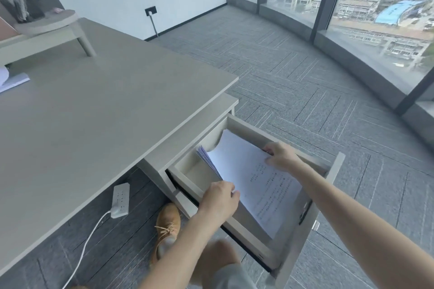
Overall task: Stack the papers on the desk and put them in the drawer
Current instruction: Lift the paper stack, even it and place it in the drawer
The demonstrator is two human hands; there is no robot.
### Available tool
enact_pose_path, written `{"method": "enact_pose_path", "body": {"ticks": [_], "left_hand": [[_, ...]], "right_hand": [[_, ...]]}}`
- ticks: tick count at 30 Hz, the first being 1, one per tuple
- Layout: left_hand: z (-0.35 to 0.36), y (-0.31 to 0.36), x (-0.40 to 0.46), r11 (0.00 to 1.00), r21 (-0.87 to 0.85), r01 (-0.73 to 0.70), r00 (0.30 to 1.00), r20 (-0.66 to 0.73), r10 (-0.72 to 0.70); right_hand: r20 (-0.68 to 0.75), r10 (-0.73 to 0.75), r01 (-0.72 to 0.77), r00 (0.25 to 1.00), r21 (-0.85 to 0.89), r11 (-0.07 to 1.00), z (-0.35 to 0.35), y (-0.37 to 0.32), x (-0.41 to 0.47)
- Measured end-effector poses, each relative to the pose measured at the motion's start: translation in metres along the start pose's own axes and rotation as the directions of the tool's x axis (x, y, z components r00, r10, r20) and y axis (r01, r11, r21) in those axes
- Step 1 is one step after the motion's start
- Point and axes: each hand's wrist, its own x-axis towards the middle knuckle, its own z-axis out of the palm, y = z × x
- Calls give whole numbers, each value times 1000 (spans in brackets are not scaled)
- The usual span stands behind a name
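Observation:
A stack of white printed papers (249,178) sits tilted inside the open drawer (328,185) under the desk's right end, its far left edge lifted and fanned. My left hand (219,202) pinches the stack's near left edge. My right hand (280,156) grips the stack's far right edge, close to the drawer's right wall. The grey desk (94,112) fills the left of the view. Another bit of white paper (14,82) lies at the desk's far left edge, mostly cut off.
A monitor riser (44,30) stands at the desk's back left. On the carpet under the desk lie a white power strip (121,199) with its cable and my brown shoe (166,225). Floor-to-ceiling windows (375,7) curve along the right.

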Motion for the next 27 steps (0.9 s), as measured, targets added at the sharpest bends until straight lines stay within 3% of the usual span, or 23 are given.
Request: {"method": "enact_pose_path", "body": {"ticks": [3, 7, 13, 20, 23, 27], "left_hand": [[3, 3, 5, 976, 213, -40, 995, 95, 20], [7, 6, 11, 924, 374, -78, 976, 218, -6], [13, 6, 17, 882, 460, -105, 939, 338, -64], [18, 8, 23, 822, 565, -70, 911, 371, -177], [11, 15, 18, 778, 622, -88, 915, 359, -184], [-13, 24, 7, 767, 629, -125, 947, 307, -98]], "right_hand": [[16, 15, -14, 1000, -60, 998, 9, 5, 8], [31, 55, -50, 998, -152, 987, 18, 11, 13], [32, 85, -72, 996, -284, 956, 26, 12, 11], [-10, 17, -19, 1000, -577, 816, 40, 3, 0], [-20, -10, -3, 1000, -580, 815, 34, -4, -6], [-52, -84, 52, 995, -447, 893, 20, -15, -23]]}}
